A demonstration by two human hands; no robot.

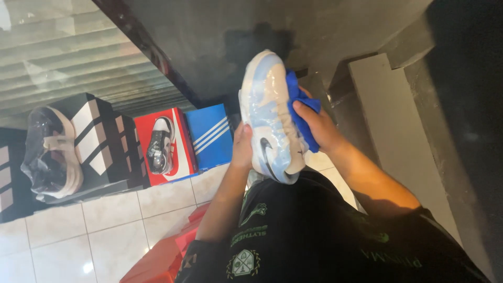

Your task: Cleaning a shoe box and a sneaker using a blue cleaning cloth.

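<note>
At the centre of the frame, the left hand (242, 147) grips a light-blue and white sneaker (270, 115) wrapped in clear plastic. The right hand (317, 126) clutches a blue cloth (299, 107) pressed against the sneaker's side. Shoe boxes (157, 141) stand at the left.

Light-blue & white sneaker (270, 118), wrapped in clear shiny plastic film, held up in mid-air in front of the person's torso. Toe points up/away, heel down toward the body; the side w/ a dark curved logo faces the camera. Film glints along the upper, wrinkled near the heel. Blue cloth (299, 107), bunched, pressed against the shoe's right side, approx. mid-length, touching the film. Cloth is a saturated royal blue, folded over on itself; part of it is hidden behind the shoe, so its full shape can't be made out.
</note>
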